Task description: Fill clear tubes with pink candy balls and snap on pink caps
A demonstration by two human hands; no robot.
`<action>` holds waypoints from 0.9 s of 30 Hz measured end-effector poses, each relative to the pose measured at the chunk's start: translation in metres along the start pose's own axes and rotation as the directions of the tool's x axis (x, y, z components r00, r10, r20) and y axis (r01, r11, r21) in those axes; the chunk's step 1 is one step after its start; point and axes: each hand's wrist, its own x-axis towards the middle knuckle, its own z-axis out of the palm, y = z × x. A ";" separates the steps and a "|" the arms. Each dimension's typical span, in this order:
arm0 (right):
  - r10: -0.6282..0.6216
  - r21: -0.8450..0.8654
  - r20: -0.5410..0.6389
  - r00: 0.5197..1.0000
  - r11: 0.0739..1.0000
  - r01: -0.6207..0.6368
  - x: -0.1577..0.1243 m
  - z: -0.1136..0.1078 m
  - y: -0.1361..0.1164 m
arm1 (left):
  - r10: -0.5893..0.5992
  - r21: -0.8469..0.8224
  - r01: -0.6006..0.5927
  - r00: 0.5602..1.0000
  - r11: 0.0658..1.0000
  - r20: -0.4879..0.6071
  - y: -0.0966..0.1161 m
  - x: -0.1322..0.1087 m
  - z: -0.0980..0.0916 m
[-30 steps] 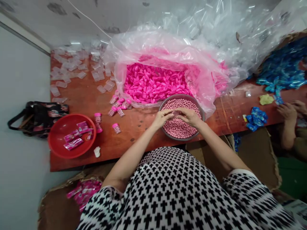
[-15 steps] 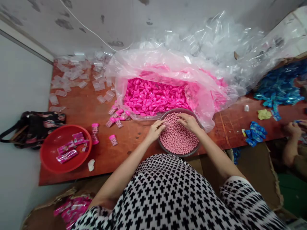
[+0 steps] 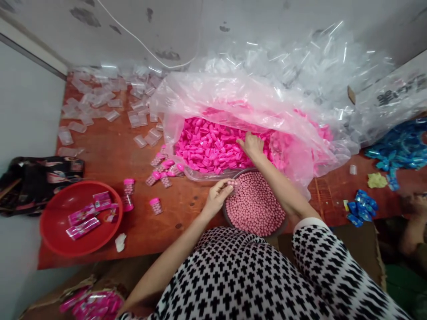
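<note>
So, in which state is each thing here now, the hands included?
left hand, closed on a small filled tube at the bowl's edge
right hand, palm down on the pink caps; grasp not visible
bowl, upright, nearly full of pink balls
plastic bag, open, holding the caps
red basin, upright, a few pink packets inside
capped tubes, filled, some standing, some lying
empty tubes, scattered, lying

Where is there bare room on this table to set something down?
Bare wood lies between the red bowl and the bead bowl, and between the bag and the blue wrappers. Crowded: clear vials far left, filled vials by the bag.
</note>
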 end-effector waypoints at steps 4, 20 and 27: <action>0.042 -0.034 0.011 0.999 0.999 -0.042 -0.006 -0.007 0.005 | 0.032 -0.026 -0.033 0.998 0.999 -0.051 0.001 0.009 -0.009; -0.350 0.868 0.055 0.935 0.479 0.129 -0.113 -0.048 0.031 | 0.283 -0.151 -0.287 0.958 0.946 -0.047 0.031 0.039 0.018; -0.491 0.896 0.090 0.867 0.420 0.145 -0.132 -0.049 0.038 | 0.264 -0.034 -0.263 0.963 0.964 0.053 0.032 0.010 0.026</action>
